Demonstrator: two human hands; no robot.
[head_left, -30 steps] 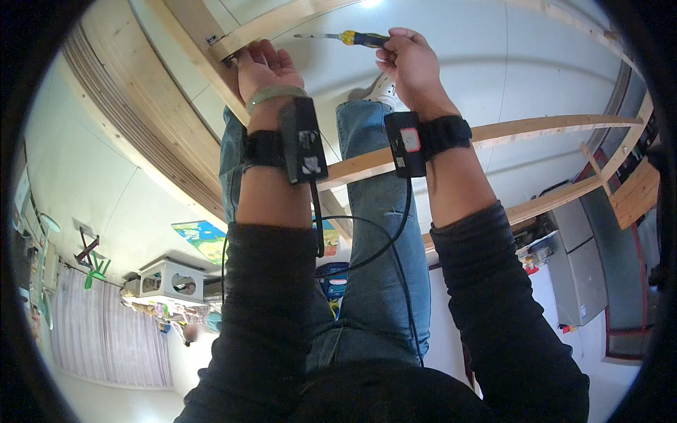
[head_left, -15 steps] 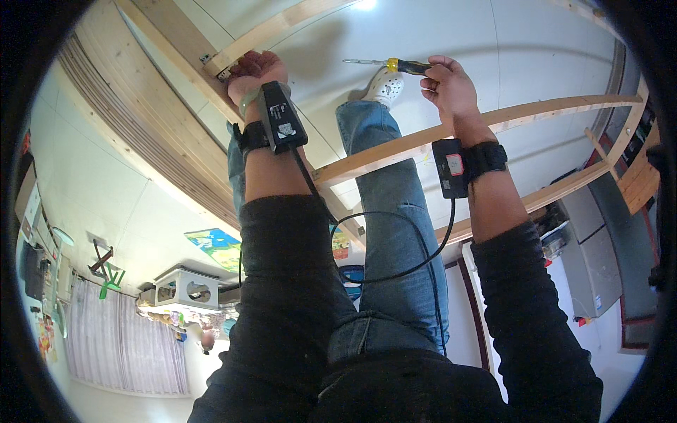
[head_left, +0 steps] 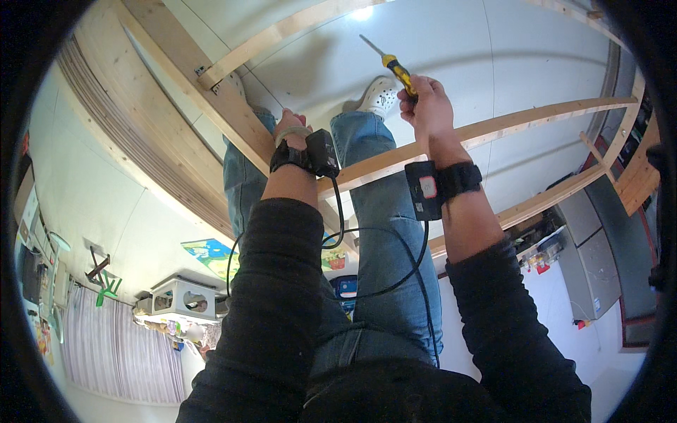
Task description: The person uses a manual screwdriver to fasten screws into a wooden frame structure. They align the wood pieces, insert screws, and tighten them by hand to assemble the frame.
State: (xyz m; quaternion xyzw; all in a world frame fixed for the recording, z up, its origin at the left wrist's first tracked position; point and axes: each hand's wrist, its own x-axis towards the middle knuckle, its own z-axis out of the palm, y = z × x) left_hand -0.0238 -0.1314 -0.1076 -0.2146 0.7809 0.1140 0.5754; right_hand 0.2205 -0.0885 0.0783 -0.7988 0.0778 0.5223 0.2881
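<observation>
Right hand (head_left: 425,106) grips screwdriver (head_left: 392,63), tip off wood; left hand (head_left: 291,127) closed on beam (head_left: 233,113). Next probably needs tip to bracket (head_left: 208,76) screw.

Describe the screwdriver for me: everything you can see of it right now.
The screwdriver has a yellow and black handle and a thin bare metal shaft. The right hand grips the lower handle, hiding its end. It tilts up and to the left, tip free in the air above the white floor, touching no wood. The tip's shape is too small to tell.
</observation>
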